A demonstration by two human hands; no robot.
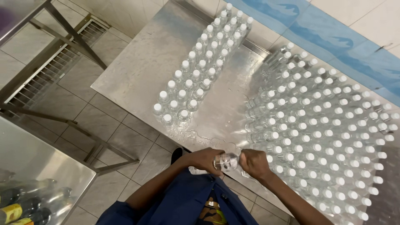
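Left hand (pixel 205 160) and right hand (pixel 253 162), both closed around one clear bottle (pixel 226 161), held at the near edge of the steel table (pixel 137 71). Bare tabletop lies left of the narrow bottle rows (pixel 200 71); the large bottle block (pixel 329 133) fills the right side to its edge.

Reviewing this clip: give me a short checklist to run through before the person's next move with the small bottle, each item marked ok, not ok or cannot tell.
1. Small clear bottle held by both hands: ok, left hand on the body, right hand at the other end.
2. Cap fully tightened: cannot tell, the right hand covers it.
3. Bottle held over the steel table: ok, at its near edge.
4. Table surface dry: not ok, water lies near the front edge.
5. Capped bottle rows upright: ok.
6. Large bottle group upright: ok.
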